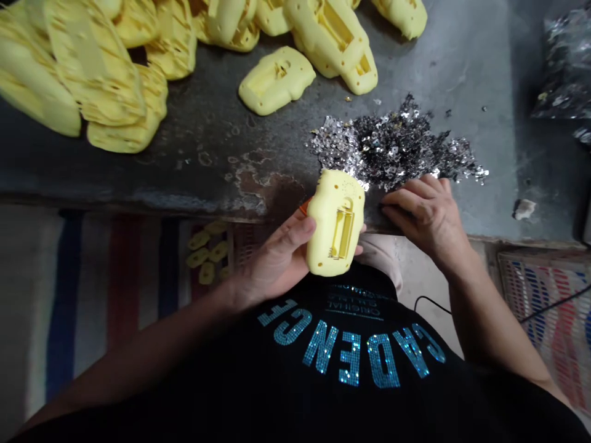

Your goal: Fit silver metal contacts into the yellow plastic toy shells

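My left hand is closed around a yellow plastic casing, held in front of the table edge. Its face with a long battery compartment and small screw holes is turned up toward me. A sliver of orange shows behind its left side. My right hand rests at the table's front edge, fingers bent and pinched together. Whatever lies between those fingertips, if anything, is hidden or too small to make out. Just beyond them spreads a heap of small shiny metal pieces.
Many yellow casings are piled at the back left of the dark table, and a single one lies nearer. A clear bag of metal pieces sits far right. Below are a crate and more yellow parts.
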Demonstrator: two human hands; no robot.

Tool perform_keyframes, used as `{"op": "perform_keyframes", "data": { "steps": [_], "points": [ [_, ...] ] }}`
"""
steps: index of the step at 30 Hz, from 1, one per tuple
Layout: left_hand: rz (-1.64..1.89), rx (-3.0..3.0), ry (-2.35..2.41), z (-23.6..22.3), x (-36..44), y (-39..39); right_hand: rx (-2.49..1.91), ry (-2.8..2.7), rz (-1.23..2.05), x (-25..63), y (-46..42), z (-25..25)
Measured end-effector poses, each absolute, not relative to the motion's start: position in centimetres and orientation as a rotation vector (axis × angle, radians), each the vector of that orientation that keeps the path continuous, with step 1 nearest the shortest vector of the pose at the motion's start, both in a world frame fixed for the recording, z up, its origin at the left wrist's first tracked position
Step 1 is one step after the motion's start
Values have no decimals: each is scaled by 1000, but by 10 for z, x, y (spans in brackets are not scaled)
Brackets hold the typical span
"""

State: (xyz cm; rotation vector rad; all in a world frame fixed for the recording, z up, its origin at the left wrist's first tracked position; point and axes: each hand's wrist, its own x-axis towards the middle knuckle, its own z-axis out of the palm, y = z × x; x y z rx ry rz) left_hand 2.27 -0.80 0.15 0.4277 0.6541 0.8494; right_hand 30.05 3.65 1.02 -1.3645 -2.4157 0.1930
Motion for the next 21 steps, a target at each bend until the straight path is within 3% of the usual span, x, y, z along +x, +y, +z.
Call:
{"op": "perform_keyframes", "data": {
  "steps": [6,9,21],
  "points": [
    [693,428,515,-9,19,-10,-1134,-1995,788,290,25,37],
    [660,424,461,-11,18,-10,-995,-1958,906,281,22,46],
    [632,442,390,-8,19,-11,-716,-2490,419,276,36,68]
  ]
}}
